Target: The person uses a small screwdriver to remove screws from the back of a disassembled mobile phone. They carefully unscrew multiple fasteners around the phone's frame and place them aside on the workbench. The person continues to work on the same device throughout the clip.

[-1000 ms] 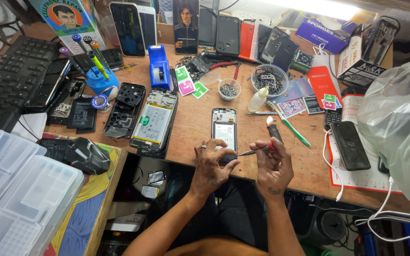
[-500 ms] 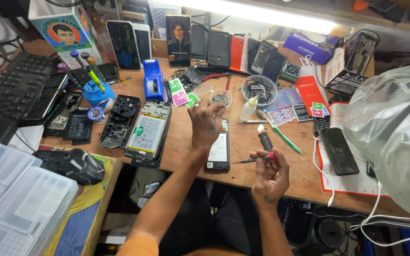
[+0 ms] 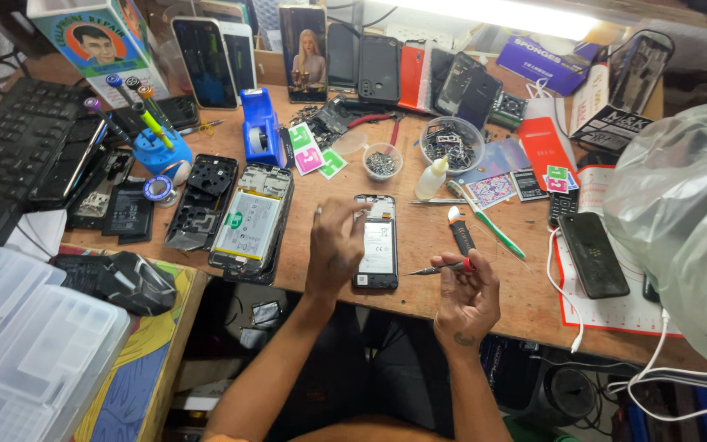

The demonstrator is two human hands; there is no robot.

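Opened phone: flat on counter, back cover off, internals up for access.
Left hand: fingers pinched at phone's top left edge; whether anything is held cannot be told.
Right hand: fingers clamped on precision screwdriver, tip aimed toward phone's lower right.
Screw dish: near, behind phone.

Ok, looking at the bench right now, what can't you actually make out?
Head view, the only one:
- Left hand covers the left edge of the opened phone; any part pinched in its fingers is too small to tell.
- Screwdriver tip type: too small.
- Small bowl contents: blurred bits.
- Keyboard: cut off by the left edge.
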